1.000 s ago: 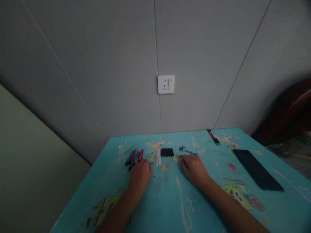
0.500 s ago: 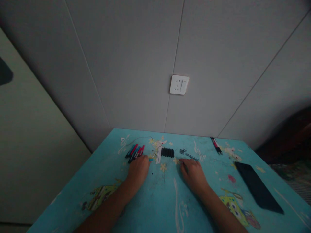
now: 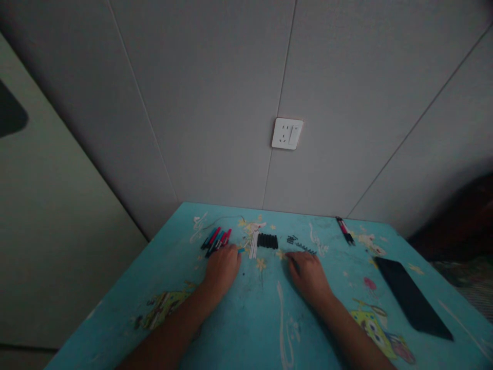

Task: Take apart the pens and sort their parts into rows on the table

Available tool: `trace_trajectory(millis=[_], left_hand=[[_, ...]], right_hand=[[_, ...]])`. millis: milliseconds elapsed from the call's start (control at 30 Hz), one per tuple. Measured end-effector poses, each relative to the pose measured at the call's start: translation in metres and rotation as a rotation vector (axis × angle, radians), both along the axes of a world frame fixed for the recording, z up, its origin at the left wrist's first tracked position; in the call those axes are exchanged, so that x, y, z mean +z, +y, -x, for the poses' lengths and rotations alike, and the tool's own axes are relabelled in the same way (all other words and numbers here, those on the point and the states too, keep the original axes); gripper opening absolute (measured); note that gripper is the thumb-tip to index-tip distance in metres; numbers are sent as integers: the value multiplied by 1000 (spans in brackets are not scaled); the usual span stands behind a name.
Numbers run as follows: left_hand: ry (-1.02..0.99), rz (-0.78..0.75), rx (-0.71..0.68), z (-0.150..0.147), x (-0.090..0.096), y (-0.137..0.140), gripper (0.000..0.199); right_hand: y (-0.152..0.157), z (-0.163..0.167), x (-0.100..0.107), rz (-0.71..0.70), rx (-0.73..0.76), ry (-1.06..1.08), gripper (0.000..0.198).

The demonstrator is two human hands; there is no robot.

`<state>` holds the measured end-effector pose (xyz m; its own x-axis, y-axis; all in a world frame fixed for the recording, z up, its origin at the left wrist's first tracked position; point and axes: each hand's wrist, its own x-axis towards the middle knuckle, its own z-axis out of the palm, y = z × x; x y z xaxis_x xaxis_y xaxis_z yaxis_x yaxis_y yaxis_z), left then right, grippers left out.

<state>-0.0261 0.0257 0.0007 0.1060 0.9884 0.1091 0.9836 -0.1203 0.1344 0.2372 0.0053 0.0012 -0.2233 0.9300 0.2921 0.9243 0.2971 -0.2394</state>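
My left hand [image 3: 224,264] is closed, and a short blue pen part [image 3: 241,250] sticks out past its fingertips. Just beyond that hand lies a pile of blue, red and black pen barrels [image 3: 211,241]. White refill-like sticks [image 3: 253,245] lie side by side between my hands, next to a row of black grip sleeves [image 3: 267,241]. My right hand [image 3: 309,273] rests on the table with thumb and forefinger drawn together; what they hold, if anything, is hidden. Small dark parts [image 3: 292,239] and a row of clip-like pieces [image 3: 306,248] lie just beyond it.
A light-blue table cover [image 3: 246,318] with cartoon prints lies under everything. Pens [image 3: 345,231] lie near the back edge at right, and a flat dark panel [image 3: 412,298] lies at the right side. Behind the table stands a grey wall with a white socket [image 3: 287,133].
The whole view has shifted slightly to the right in the picture. Both hands stay at nearly the same places on the table, and the loose parts lie as before.
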Motion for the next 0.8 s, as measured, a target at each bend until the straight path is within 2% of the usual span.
trace_trajectory(millis=[333, 800], left_hand=[[-4, 8, -20, 4, -11, 3, 22], [-27, 28, -32, 6, -9, 2, 22]], right_hand=[[-1, 2, 2, 7, 3, 15, 27], [0, 0, -1, -2, 4, 8, 28]])
